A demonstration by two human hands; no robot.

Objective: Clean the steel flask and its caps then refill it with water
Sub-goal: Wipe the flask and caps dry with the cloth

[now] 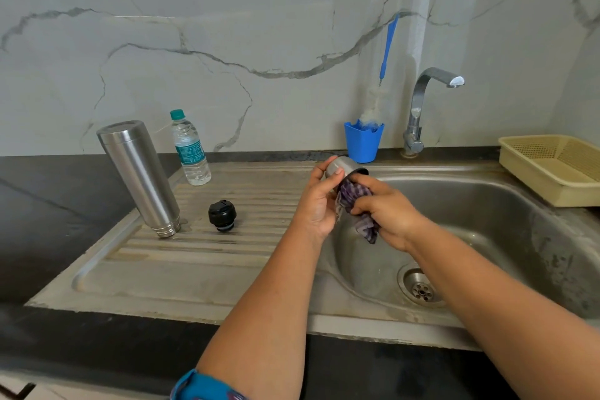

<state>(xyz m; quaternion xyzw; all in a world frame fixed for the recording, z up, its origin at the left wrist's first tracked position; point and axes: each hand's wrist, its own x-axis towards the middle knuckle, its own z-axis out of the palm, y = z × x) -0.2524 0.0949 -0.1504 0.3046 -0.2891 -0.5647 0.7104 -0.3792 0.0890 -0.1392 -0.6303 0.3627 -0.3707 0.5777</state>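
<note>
Marble wall, dark counter [48, 204], steel sink [487, 204]; the flask [139, 177] stands inverted on the drainboard beside its black cap [222, 215]. Left hand [316, 201] grips the steel cap [345, 167], mostly hidden; right hand [386, 209] clutches a checked cloth [354, 201] against it

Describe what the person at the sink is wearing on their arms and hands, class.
Both forearms are bare from the elbow down. The left hand and right hand wear no gloves, and no rings, watch or bangles show. The only clothing in view is a teal-blue sleeve with a small dark pattern, at the left upper arm near the bottom edge.
</note>
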